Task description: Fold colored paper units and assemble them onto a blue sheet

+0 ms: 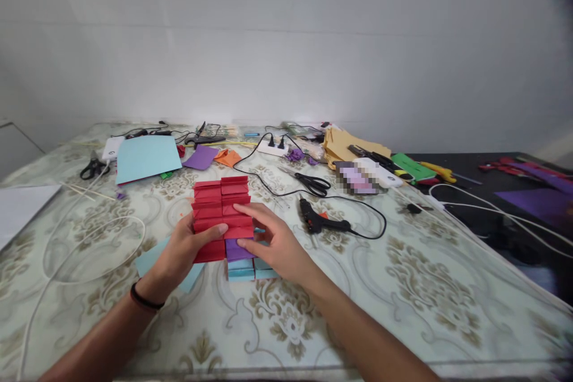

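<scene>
In front of me I hold up a folded-paper piece made of red segments in two columns, with one purple segment low on its right side. My left hand grips its left edge, thumb laid across the front. On the right edge, my right hand pinches it between thumb and fingers near the purple part. Below and partly behind it, light blue folded segments show; whether they are joined to the red part I cannot tell. A light blue paper sheet lies under my left wrist.
A black glue gun with a trailing cord lies to the right, black-handled scissors behind it. Farther back are a power strip, a blue sheet, yellow paper and a phone. White cables loop at both sides.
</scene>
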Tool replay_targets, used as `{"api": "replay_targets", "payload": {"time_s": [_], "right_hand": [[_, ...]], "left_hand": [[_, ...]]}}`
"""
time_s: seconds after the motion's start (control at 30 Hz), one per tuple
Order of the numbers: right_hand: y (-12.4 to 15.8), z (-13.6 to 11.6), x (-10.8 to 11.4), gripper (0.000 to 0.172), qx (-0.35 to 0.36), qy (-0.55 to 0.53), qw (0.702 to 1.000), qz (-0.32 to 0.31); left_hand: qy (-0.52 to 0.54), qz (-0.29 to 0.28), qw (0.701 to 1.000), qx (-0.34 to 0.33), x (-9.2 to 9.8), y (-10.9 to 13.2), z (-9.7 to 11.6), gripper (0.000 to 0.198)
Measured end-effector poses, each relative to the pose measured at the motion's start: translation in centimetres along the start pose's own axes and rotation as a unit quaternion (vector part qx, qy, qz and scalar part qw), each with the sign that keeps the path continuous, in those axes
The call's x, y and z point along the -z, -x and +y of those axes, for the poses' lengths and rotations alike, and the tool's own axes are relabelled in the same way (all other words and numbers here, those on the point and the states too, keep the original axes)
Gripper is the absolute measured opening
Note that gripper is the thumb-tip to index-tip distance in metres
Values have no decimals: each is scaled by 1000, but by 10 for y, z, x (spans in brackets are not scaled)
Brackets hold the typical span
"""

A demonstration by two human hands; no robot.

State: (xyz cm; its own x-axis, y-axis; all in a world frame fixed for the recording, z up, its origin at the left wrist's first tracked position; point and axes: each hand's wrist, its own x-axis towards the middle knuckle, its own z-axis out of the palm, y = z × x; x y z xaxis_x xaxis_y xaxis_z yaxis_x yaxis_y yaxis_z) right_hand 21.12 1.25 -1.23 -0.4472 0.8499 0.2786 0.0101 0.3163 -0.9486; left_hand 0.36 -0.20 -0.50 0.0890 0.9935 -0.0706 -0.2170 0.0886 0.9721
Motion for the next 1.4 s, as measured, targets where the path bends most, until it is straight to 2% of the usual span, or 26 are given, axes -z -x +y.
{"api": "replay_targets", "payload": {"time_s": [0.13,0.37,0.5,0.67,0.73,0.93,1.03,1.13,1.2,1.27,1.33,1.4], "right_hand": [[0,0,0,57,4,14,1000,3],[4,-3,-1,72,-8,-6,1000,-7],[5,-3,-1,56,-1,-24,1000,7],[0,4,1,19,29,19,995,96],[-2,6,2,11,44,35,992,116],[-2,6,-1,6,39,40,992,114],[-2,7,0,13,33,28,992,115],[-3,9,3,18,42,40,989,136],[-5,10,5,16,59,87,987,123],[-6,11,5,14,80,146,984,66],[-5,12,4,18,93,198,976,-17],[-3,14,2,32,92,243,961,-95]], "left_hand": [[0,10,1000,0,0,1,0,50],[-1,-14,1000,12,7,0,-6,44],[5,-26,1000,-9,8,-1,-7,47],[12,-27,999,-24,6,0,-4,53],[15,-35,999,-15,6,1,-3,52],[15,-43,999,-5,6,-2,-9,50],[3,-22,1000,-13,11,-3,2,50],[9,71,996,-53,27,-4,30,48],[10,155,980,-126,48,-2,52,49],[-14,205,966,-157,75,2,68,54],[-68,221,965,-121,106,9,76,61],[-89,241,963,-82,136,17,76,65]]}}
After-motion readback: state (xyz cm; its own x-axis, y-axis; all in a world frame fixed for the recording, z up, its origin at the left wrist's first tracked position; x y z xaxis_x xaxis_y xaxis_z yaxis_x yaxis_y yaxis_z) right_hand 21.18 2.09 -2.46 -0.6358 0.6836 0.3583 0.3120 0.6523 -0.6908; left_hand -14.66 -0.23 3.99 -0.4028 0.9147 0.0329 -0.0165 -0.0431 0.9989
